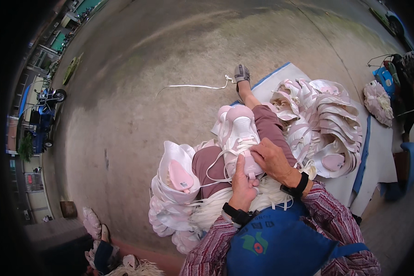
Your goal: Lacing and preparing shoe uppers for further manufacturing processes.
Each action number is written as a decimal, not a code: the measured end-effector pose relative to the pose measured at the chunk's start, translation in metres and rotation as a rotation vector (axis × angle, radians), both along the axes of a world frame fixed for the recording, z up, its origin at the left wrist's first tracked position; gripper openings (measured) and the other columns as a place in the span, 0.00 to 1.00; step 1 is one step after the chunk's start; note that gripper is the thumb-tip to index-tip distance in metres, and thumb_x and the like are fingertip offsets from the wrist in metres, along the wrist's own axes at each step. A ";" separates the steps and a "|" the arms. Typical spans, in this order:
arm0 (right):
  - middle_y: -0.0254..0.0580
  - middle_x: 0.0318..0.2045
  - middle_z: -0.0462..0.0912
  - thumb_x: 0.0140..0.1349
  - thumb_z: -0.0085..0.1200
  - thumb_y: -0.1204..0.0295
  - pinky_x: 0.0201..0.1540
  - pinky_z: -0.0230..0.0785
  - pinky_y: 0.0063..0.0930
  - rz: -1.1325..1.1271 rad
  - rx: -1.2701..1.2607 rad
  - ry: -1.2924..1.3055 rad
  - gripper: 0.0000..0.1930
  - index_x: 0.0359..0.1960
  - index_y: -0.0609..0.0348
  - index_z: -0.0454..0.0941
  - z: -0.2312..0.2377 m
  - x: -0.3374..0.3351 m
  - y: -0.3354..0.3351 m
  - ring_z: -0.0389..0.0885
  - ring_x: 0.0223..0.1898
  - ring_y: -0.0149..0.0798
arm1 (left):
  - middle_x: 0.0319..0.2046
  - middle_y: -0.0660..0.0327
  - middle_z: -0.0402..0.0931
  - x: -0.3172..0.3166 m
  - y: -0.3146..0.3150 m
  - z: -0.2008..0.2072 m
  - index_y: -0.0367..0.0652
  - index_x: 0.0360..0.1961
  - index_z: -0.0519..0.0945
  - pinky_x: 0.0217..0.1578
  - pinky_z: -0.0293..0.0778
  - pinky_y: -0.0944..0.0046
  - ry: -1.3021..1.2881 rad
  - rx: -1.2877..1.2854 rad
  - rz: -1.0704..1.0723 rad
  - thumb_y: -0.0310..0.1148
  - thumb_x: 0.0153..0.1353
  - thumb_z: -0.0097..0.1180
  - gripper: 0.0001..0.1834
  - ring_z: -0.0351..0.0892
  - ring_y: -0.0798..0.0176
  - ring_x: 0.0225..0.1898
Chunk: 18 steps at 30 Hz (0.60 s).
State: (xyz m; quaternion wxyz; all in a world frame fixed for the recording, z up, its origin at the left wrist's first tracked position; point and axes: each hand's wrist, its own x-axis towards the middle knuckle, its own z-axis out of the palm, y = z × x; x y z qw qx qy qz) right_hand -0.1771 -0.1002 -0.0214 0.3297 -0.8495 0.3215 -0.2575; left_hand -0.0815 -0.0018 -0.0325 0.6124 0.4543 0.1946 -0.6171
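Note:
A pink and white sneaker upper (242, 128) lies across my lap with its toe pointing away from me. White shoelace (248, 143) runs through its eyelets, and a loose length loops off to the left. My left hand (243, 187) grips the upper at the tongue, thumb lying along it. On the right side of the eyelets, my right hand (275, 161) has its fingers pinched together on the lace; the fingertips are partly hidden. A second pink toe shows just behind this upper. Below my hands a thick bundle of cream laces (216, 204) rests on my lap.
Stacked uppers (177, 179) lean at my left, and a larger heap (324, 122) lies on a white sheet (287, 73) to the right. A stray lace (193, 86) trails over the concrete near my foot. Another person's leg (104, 253) shows at lower left. A blue three-wheeler (41, 117) stands far left.

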 end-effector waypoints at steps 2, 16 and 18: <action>0.44 0.29 0.73 0.55 0.57 0.75 0.31 0.70 0.37 0.008 0.004 -0.013 0.06 0.35 0.58 0.79 -0.003 0.000 0.000 0.77 0.31 0.47 | 0.28 0.70 0.75 -0.001 -0.001 0.000 0.53 0.42 0.75 0.13 0.54 0.73 -0.012 0.000 -0.020 0.58 0.58 0.58 0.22 0.67 0.75 0.19; 0.41 0.30 0.75 0.55 0.57 0.75 0.30 0.70 0.32 0.051 -0.088 -0.117 0.05 0.34 0.58 0.79 0.011 -0.015 -0.017 0.77 0.29 0.41 | 0.25 0.70 0.74 -0.004 0.010 0.006 0.50 0.40 0.77 0.15 0.55 0.73 -0.028 -0.056 -0.051 0.49 0.62 0.58 0.15 0.55 0.76 0.12; 0.39 0.31 0.76 0.57 0.54 0.77 0.31 0.68 0.27 -0.019 0.220 -0.210 0.05 0.35 0.60 0.79 0.029 -0.027 -0.021 0.76 0.31 0.34 | 0.25 0.70 0.74 -0.004 0.018 0.006 0.50 0.40 0.77 0.16 0.55 0.73 -0.019 -0.058 -0.039 0.47 0.63 0.57 0.13 0.54 0.76 0.12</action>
